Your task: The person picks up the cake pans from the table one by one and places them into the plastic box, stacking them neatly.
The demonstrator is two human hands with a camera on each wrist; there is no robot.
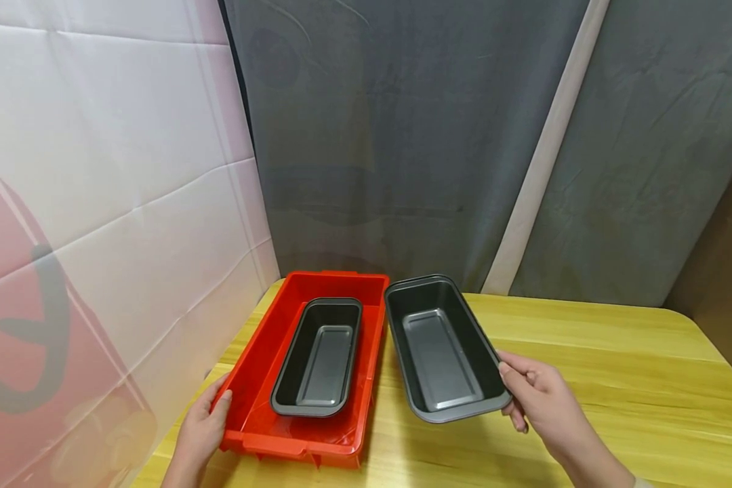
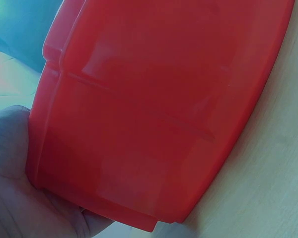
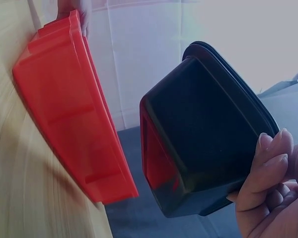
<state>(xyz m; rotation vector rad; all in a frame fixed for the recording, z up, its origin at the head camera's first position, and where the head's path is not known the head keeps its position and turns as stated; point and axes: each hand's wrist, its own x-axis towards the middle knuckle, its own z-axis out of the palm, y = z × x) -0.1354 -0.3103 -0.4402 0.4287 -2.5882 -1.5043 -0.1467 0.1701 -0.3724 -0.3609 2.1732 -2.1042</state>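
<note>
My left hand [image 1: 200,430] grips the near left part of the rim of a red plastic bin [image 1: 267,352], which stands on the table. In the left wrist view the bin's outer wall [image 2: 139,119] fills most of the picture. One dark grey loaf pan [image 1: 326,366] lies inside the bin. With thumb and fingers, my right hand [image 1: 543,400] pinches the near right corner of a second dark loaf pan [image 1: 439,359]. That pan is raised off the table, just right of the bin, its open side toward the head camera; the right wrist view shows its outside.
The yellow wood-grain table [image 1: 634,379] stretches to the right. A grey curtain [image 1: 390,149] with a pale strip [image 1: 543,163] hangs behind it. Along the left runs a white and pink cloth wall [image 1: 146,149]. A brown surface [image 1: 726,271] stands at the far right.
</note>
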